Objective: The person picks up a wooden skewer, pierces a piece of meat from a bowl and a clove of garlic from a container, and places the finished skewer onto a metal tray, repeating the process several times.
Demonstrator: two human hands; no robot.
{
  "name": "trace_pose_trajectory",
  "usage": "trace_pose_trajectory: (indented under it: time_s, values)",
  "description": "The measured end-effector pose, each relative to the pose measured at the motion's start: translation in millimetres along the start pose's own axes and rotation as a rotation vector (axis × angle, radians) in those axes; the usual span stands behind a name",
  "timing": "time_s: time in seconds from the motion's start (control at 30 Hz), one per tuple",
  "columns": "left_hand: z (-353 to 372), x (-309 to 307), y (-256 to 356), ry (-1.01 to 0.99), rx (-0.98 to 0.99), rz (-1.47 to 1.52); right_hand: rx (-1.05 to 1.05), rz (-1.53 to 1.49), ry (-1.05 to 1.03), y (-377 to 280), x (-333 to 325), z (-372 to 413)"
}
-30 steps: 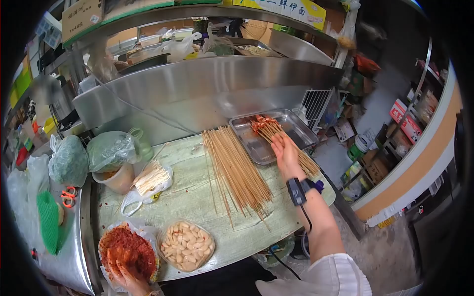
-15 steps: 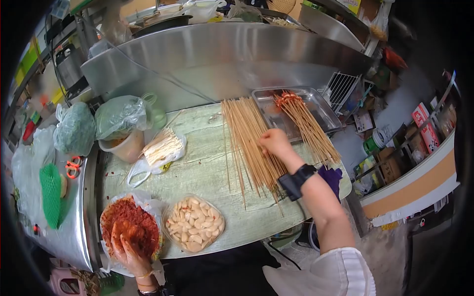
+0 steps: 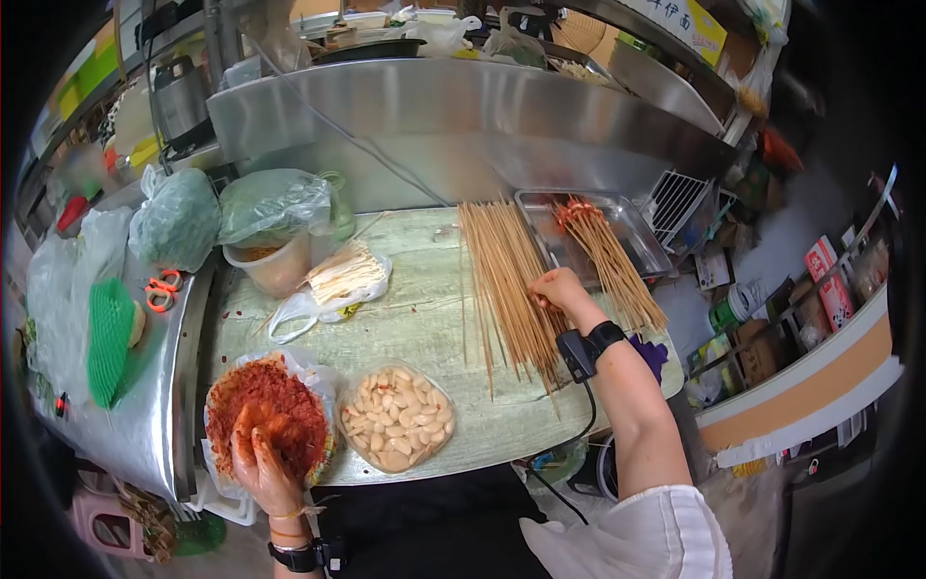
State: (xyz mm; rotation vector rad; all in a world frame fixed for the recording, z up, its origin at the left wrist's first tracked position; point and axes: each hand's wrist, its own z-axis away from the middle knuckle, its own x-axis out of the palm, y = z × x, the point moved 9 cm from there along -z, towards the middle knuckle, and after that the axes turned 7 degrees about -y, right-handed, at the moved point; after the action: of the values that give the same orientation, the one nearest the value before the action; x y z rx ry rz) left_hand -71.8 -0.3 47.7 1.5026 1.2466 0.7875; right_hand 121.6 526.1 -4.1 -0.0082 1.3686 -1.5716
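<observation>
My left hand is stained orange and rests in a bowl of chopped red meat. Its fingers are stretched forward and slightly apart, their tips against the red mix. Beside that bowl stands a clear container of pale, clove-like pieces. My right hand is closed in a pinch at the right side of a wide spread of bamboo skewers, apparently on one skewer. Behind it a metal tray carries loaded skewers with red pieces at their far ends.
Pale sticks lie on a plastic bag left of the skewers. A white tub under a green bag stands behind. Orange-handled scissors and green netting lie on the left metal counter. A steel wall borders the table.
The camera view has tilted and shifted, so the table sits slightly right. My right hand has drawn a little toward me along the skewers. My left hand stays in the red mix.
</observation>
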Motion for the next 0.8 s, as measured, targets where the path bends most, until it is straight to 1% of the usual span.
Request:
trace_pose_trajectory:
  time_s: [0.03,0.1,0.13,0.17,0.23,0.27,0.3,0.37,0.43,0.47,0.5,0.53,0.6,0.63,0.67,0.7,0.77,0.8]
  values:
    - [0,-1,-3,0.011,0.000,0.000,-0.008,0.006,-0.005,-1,-1,1]
    - [2,-4,-7,0.037,-0.007,-0.026,-0.101,-0.120,-0.045,-11,1,5]
    - [0,-1,7,0.004,0.008,-0.129,-0.105,-0.155,-0.095,-20,5,12]
    - [0,-3,10,0.055,0.063,-0.132,-0.086,-0.214,-0.125,-25,7,20]
    - [-4,-1,6,0.006,0.024,-0.097,-0.072,-0.318,-0.168,-50,11,50]
    - [-5,0,-8,0.002,-0.013,0.016,-0.129,-0.389,-0.202,-60,11,61]
    - [-2,-4,-21,0.009,-0.057,0.114,-0.201,-0.391,-0.212,-68,11,68]
    - [-3,-7,-16,0.022,-0.032,0.130,-0.403,-0.426,-0.103,-89,6,95]
    - [-8,-6,-32,0.025,-0.115,0.726,-0.559,-0.504,-0.168,-106,5,113]
    - [-13,-18,-28,0.049,-0.114,0.695,-0.576,-0.540,-0.094,-113,7,129]
    - [-17,-26,-19,0.049,-0.108,0.742,-0.592,-0.573,-0.009,-118,8,145]
    - [-20,-31,-15,0.045,-0.102,0.795,-0.591,-0.583,-0.028,-120,15,156]
    - [-23,-46,-16,0.041,-0.113,0.737,-0.679,-0.659,-0.143,-129,29,177]
    - [-24,-50,-15,0.026,-0.132,0.691,-0.676,-0.664,-0.152,-128,35,182]
    - [-28,-58,-12,0.059,-0.152,0.483,-0.701,-0.668,-0.238,-131,47,188]
    - [-28,-63,-12,0.063,-0.156,0.474,-0.722,-0.671,-0.322,-133,59,195]
    - [-28,-67,-10,-0.041,-0.170,0.218,-0.679,-0.678,-0.320,-131,75,202]
    - [-28,-72,-12,-0.036,-0.177,0.210,-0.644,-0.637,-0.267,-126,81,203]
